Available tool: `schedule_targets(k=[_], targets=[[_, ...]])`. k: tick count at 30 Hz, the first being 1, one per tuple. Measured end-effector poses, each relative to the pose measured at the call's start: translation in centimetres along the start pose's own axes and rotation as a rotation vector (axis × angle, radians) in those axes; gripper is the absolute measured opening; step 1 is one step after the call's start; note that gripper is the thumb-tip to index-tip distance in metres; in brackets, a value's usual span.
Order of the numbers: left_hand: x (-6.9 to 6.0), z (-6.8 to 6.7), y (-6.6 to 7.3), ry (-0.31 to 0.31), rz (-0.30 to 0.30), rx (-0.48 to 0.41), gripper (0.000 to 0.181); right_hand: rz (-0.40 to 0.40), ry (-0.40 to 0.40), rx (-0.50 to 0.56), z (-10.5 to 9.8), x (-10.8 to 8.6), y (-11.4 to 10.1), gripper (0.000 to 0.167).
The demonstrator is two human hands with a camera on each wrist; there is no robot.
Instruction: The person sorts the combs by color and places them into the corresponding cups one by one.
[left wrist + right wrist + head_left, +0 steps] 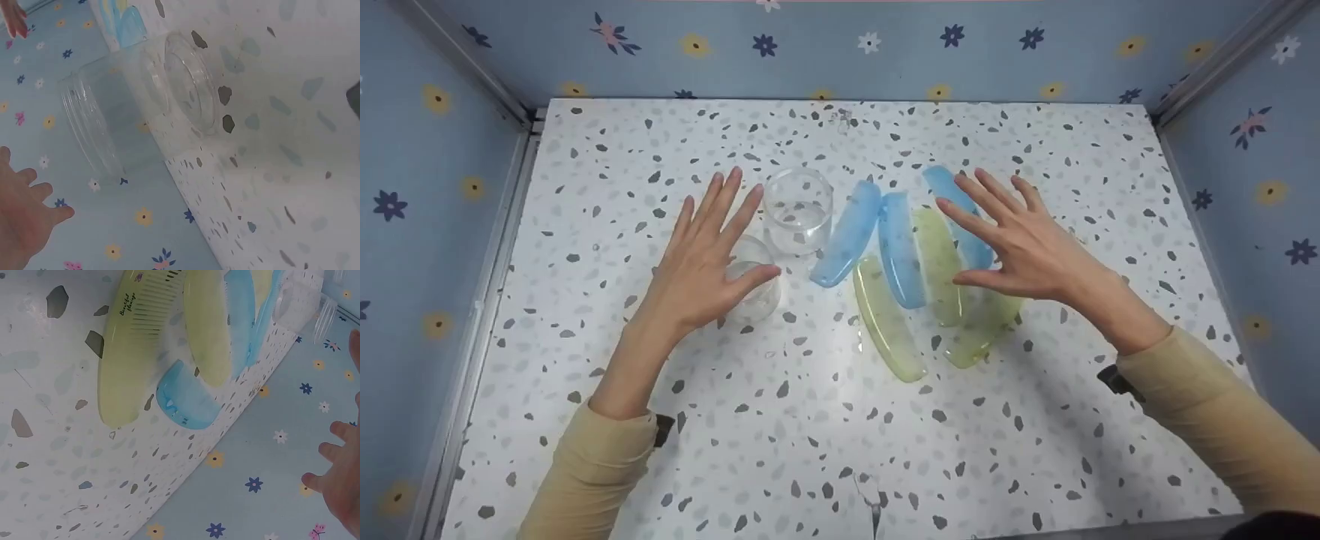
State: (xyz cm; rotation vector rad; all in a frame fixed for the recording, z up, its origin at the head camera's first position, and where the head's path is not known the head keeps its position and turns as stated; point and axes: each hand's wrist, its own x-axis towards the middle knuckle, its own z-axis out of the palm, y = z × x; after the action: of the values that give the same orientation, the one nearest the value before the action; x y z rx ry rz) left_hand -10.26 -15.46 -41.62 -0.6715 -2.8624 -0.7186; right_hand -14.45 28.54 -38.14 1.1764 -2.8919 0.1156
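My left hand (697, 262) hovers with spread fingers over a clear jar (754, 304), partly covering it in the head view. A second clear jar (799, 214) stands just behind, near the fingertips. My right hand (1027, 244), fingers also spread, is above the right side of a group of combs and holds nothing. Blue translucent combs lie there: one at the left (847, 236), one in the middle (901, 259), and another (939, 180) partly hidden by the right hand. Yellow-green combs lie among them: a front one (885, 322), a middle one (937, 262) and a right one (979, 337).
The speckled white tabletop (780, 450) carries the jars and combs. Blue flowered panels (825, 52) enclose it at the back and both sides, with metal rails (472, 322) along the edges.
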Motion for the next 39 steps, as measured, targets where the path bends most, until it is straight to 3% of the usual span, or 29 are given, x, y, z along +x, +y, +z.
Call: schedule_targets(k=[6, 20, 30, 39], targets=[[-0.8, 0.9, -1.2, 0.065, -0.079, -0.125, 0.09, 0.007, 0.006, 0.022, 0.4, -0.4, 0.1, 0.102], [-2.8, 2.7, -3.0, 0.131, -0.193, -0.304, 0.097, 0.038, -0.045, 0.047, 2.0, -2.0, 0.5, 0.097], [-3.7, 3.5, -3.2, 0.121, -0.272, -0.45, 0.101, 0.033, -0.095, 0.058, 3.6, -3.4, 0.8, 0.094], [-3.4, 4.2, -3.1, 0.074, -0.314, -0.545, 0.107, 0.038, -0.167, 0.072, 4.8, -5.2, 1.2, 0.097]])
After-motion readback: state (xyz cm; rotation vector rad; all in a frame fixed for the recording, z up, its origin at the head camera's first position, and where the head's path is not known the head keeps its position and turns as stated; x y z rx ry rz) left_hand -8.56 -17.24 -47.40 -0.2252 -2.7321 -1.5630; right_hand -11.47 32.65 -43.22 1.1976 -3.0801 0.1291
